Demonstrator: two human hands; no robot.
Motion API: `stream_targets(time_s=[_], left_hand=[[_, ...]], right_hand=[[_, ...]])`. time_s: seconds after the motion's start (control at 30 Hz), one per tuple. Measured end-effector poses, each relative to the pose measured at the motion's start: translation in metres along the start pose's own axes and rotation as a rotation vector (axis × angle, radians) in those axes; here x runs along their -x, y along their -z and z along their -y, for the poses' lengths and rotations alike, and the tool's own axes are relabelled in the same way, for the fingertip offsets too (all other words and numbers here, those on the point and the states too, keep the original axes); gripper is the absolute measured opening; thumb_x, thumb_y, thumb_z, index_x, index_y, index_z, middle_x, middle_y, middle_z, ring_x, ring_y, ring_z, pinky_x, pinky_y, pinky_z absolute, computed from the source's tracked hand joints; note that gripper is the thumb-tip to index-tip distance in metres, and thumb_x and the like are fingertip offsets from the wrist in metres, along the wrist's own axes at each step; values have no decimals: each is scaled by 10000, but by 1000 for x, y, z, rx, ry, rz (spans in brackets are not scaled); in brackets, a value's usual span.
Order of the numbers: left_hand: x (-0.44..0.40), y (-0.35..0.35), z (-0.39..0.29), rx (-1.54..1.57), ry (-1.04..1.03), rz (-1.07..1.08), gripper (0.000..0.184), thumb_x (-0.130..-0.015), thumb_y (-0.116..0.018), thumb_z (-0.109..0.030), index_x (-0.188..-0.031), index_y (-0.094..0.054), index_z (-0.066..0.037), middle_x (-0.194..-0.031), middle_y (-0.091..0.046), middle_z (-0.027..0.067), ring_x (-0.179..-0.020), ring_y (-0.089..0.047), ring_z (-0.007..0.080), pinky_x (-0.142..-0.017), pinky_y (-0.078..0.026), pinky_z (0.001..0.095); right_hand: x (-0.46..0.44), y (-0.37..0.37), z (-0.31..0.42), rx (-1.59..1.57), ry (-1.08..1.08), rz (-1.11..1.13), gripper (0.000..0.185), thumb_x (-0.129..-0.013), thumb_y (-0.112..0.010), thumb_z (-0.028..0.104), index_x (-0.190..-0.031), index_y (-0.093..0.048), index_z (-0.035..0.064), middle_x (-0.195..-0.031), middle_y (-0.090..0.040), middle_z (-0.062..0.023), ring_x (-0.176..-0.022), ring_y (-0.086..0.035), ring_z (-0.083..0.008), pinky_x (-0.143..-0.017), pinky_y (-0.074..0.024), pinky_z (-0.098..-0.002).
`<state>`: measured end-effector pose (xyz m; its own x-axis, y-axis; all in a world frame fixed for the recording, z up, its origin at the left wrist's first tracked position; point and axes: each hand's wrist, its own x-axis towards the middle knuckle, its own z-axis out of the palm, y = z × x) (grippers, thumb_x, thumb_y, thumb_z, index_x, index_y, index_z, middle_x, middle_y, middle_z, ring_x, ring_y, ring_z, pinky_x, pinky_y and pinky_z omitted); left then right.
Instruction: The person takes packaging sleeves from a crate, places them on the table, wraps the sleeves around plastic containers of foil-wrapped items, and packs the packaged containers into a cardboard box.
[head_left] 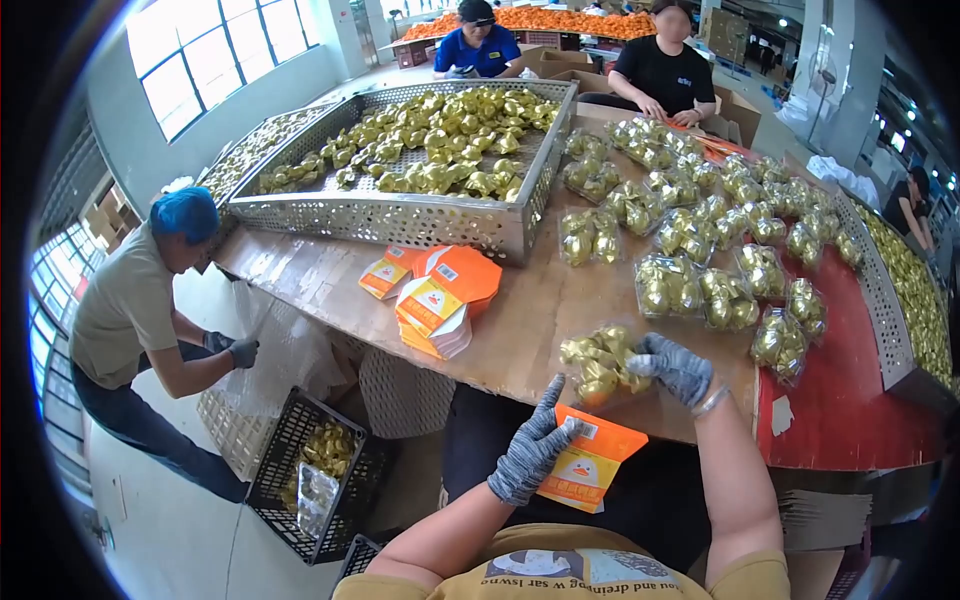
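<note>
My left hand (530,452), in a grey glove, holds an orange and yellow printed card sleeve (585,465) below the table's front edge; a duck picture and a barcode show on it. My gloved right hand (673,368) grips the right side of a clear pack of gold-wrapped pieces (598,362) at the table edge. The left index finger points up close to that pack. On the table to the left lies a stack of similar orange sleeves (447,290). Many more clear packs (668,285) of gold pieces are spread over the right half of the table.
A perforated metal tray (380,222) of gold pieces stands at the back left, another (872,300) at the right. One person bends at the left beside a black crate (350,505); two people are behind the table, another far right. Red sheet (850,420) covers the right side.
</note>
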<state>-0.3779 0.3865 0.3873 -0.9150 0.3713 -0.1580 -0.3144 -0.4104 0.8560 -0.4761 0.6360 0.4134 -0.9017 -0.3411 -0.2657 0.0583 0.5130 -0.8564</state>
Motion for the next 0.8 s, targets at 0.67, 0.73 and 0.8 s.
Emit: stream_targets(time_s=[0.67,0.73,0.8], left_hand=[[-8,-6,-31,279,-30,-21,584,-848,-648,-258,-1318,-435,15,-1058,-613,96,-949,-601,182,-881,-476,332],[-19,10,-23,422,56,-134,397,-863,-607,-229,-1172,-565,16,-1012,-639,117,-857,-636,206,-782,-529,333],[-21,20,-21,323,99,-250,343,-866,-594,-219,-1121,-602,10,-981,-650,116,-838,-641,203,-765,-533,323]], right_hand=[[87,-52,-53,-1385,379,-474,560,-795,-586,166,-1314,-414,45,-1239,-523,-111,-1104,-540,-251,-950,-457,-405],[103,-46,-81,-1734,440,-213,544,-825,-567,175,-1330,-405,55,-1268,-509,-131,-1106,-546,-270,-941,-466,-441],[115,-50,-77,-1748,425,-171,563,-813,-568,171,-1339,-400,61,-1312,-480,-133,-1170,-507,-285,-991,-427,-457]])
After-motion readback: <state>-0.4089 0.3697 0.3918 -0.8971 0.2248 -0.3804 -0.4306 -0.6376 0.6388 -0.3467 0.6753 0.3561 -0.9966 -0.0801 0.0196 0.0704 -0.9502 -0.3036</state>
